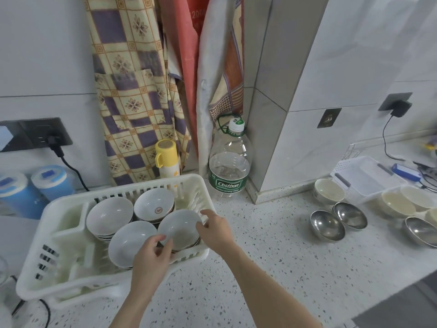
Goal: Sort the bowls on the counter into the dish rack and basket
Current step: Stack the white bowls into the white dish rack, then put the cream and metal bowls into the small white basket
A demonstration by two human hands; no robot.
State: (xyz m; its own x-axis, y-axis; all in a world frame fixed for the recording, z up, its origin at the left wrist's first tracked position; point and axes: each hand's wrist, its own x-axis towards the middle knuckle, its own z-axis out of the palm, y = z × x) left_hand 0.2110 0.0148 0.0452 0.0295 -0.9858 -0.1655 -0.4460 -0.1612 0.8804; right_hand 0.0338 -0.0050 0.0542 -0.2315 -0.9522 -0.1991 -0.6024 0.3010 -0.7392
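A white plastic dish rack (47,263) stands on the counter at the left and holds several stacks of white ceramic bowls (110,213). Both my hands are at the front right stack's top bowl (179,229). My left hand (151,259) grips its near rim with curled fingers. My right hand (214,229) pinches its right rim. At the far right sit steel bowls (327,224) and cream bowls (328,190) beside a white basket (369,176).
A large water bottle (229,162) and a yellow flask (166,159) stand behind the rack. Two blue-lidded jars (35,185) stand at the left under a wall socket with a black cable. Aprons hang on the wall. Cables and a blue device lie at the far right.
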